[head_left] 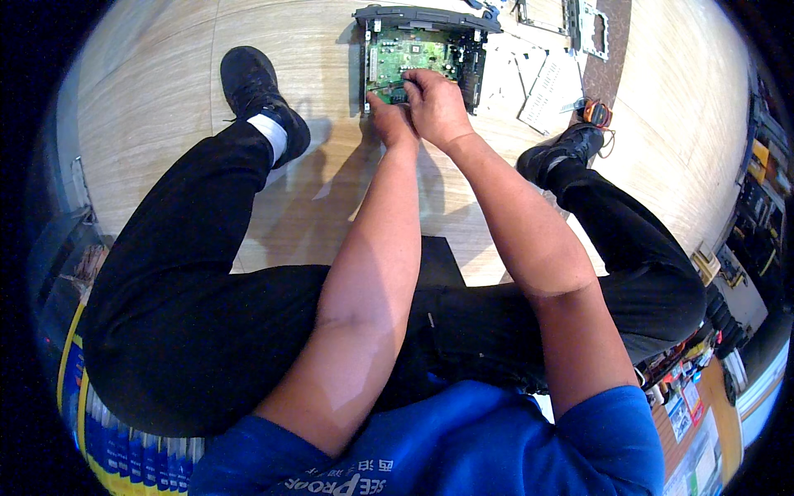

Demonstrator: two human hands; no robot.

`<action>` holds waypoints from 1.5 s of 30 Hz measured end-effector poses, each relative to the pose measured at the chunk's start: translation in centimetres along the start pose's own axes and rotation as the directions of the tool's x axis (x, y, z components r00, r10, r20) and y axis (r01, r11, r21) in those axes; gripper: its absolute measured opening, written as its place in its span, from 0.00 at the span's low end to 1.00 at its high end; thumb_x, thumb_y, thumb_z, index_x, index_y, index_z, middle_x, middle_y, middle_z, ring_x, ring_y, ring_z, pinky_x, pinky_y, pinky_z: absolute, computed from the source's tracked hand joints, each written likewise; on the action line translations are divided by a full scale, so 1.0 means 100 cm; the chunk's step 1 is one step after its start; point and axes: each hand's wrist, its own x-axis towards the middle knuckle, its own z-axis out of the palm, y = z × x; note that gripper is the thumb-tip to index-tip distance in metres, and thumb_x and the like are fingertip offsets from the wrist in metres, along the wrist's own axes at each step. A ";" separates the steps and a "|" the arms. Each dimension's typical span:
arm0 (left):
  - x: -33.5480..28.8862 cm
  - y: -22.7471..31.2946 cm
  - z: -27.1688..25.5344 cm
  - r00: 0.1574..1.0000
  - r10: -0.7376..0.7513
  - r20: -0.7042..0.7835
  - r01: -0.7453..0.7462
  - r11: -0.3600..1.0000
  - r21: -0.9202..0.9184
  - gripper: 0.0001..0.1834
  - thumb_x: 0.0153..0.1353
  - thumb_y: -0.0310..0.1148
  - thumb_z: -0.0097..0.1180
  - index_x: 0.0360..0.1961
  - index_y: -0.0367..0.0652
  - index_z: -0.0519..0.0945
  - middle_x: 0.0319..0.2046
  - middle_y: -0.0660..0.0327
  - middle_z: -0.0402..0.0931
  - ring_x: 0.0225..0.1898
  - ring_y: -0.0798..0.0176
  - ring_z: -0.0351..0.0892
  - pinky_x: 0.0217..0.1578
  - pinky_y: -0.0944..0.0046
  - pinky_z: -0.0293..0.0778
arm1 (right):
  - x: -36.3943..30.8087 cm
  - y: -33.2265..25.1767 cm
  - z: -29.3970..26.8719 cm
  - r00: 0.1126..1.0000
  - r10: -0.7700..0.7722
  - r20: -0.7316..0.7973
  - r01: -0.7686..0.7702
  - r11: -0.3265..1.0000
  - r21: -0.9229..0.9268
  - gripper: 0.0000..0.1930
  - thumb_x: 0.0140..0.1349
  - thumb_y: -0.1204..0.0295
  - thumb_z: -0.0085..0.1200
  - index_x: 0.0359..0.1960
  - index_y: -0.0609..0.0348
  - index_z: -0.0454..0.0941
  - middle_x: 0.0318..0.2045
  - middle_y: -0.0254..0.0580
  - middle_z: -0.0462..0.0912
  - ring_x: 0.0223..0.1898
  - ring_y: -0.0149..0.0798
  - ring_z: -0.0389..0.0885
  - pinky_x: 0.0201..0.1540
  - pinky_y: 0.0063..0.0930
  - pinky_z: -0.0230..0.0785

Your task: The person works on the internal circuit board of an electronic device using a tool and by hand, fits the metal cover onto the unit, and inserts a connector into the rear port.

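An opened electronic device (pixel 473 76) with a green circuit board (pixel 413 51) lies on the wooden floor between my feet. Both hands meet at the board's near edge. My left hand (pixel 390 114) is closed, its thumb up against the board's lower left part. My right hand (pixel 436 105) lies just right of it, fingers curled down onto the board. A thin dark tool (pixel 385 85) runs across the board at the fingertips, and both hands seem to pinch it. The hands hide the board's near edge.
White perforated metal cover plates (pixel 547 78) lie right of the device, a metal bracket (pixel 589 25) behind them. An orange-handled tool (pixel 595 112) rests by my right shoe (pixel 571 149). My left shoe (pixel 258 91) is at the left. Cluttered shelves (pixel 761 198) line the right edge.
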 end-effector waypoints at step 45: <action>0.036 -0.051 0.030 0.994 -0.110 0.017 0.108 0.920 -0.377 0.36 0.71 0.56 0.35 0.47 0.28 0.78 0.44 0.42 0.80 0.45 0.46 0.81 0.45 0.55 0.75 | -0.002 0.004 -0.010 0.982 -0.164 0.092 0.175 0.976 -0.129 0.10 0.62 0.72 0.52 0.42 0.63 0.78 0.37 0.56 0.81 0.41 0.57 0.79 0.46 0.43 0.73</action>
